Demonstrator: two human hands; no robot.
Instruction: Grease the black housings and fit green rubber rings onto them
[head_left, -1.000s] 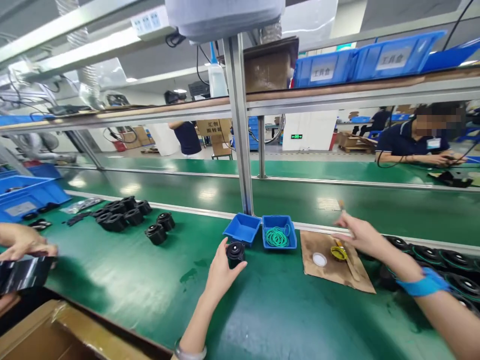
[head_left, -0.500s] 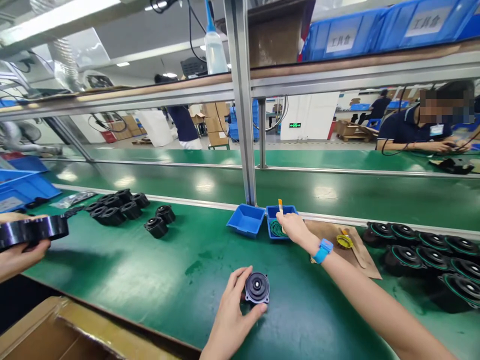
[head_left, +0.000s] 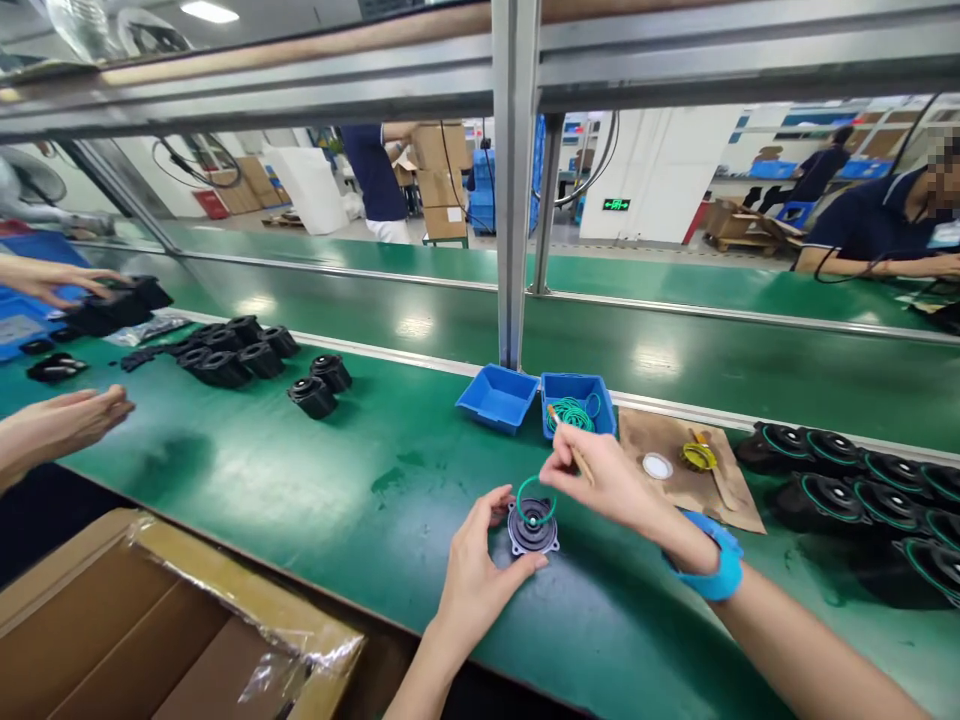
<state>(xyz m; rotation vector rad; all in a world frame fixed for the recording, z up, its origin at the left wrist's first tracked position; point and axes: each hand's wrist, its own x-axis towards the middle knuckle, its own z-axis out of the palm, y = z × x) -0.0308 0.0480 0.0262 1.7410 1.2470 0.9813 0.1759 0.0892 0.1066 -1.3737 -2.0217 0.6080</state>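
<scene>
My left hand (head_left: 474, 565) grips a round black motor housing (head_left: 533, 540) by its sides, upright on the green bench with its stepped centre facing up. Between the thumb and fingertips of my right hand (head_left: 611, 482) hangs a thin green rubber ring (head_left: 518, 492), held over the housing and overlapping its top in view. I cannot tell whether the ring touches it. The same hand also holds a slim brush (head_left: 581, 462) with an orange end. Just beyond is a blue bin (head_left: 609, 400) with more green rings (head_left: 570, 414).
Another blue bin (head_left: 499, 400) adjoins it. At right, cardboard (head_left: 637, 425) carries a yellow cup (head_left: 698, 457) and white lid (head_left: 658, 466); ringed housings (head_left: 832, 497) stand beyond. Left are more housings (head_left: 225, 358), a co-worker's hands (head_left: 67, 428) and an open carton (head_left: 105, 620).
My right hand has come from the ring bin to above the housing, bringing a green ring and the brush. The co-worker's black parts have moved back toward the blue crate. The view has tipped down.
</scene>
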